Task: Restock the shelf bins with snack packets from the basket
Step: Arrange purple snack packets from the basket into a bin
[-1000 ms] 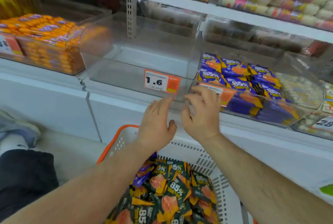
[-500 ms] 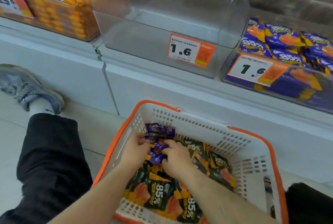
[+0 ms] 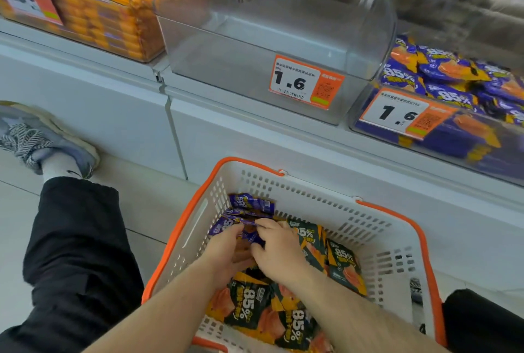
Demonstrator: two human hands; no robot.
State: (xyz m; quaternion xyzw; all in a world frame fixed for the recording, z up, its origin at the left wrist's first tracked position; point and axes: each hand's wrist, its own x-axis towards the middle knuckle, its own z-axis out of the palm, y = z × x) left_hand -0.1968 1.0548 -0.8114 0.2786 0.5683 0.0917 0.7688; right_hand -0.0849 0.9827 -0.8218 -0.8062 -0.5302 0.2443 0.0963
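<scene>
A white basket with an orange rim [image 3: 377, 228] stands on the floor below the shelf. It holds several purple snack packets [image 3: 251, 203] at its far left and dark green ones [image 3: 249, 306] nearer me. Both hands are down among the purple packets. My left hand [image 3: 226, 253] curls its fingers round some of them, and my right hand [image 3: 279, 250] pinches packets beside it. Above, a clear bin [image 3: 255, 69] with a 1.6 price tag stands bare inside. The bin to its right [image 3: 465, 137] holds purple packets.
An orange-packet bin [image 3: 93, 12] sits at the shelf's left. My left leg in black trousers [image 3: 76, 253] and a grey shoe [image 3: 37, 140] lie left of the basket. A dark knee [image 3: 482, 321] is at the lower right. The white shelf base [image 3: 312, 159] runs behind the basket.
Both hands dropped from the bin fronts on the shelf into the basket and took hold of purple packets. The view tilted down toward the basket.
</scene>
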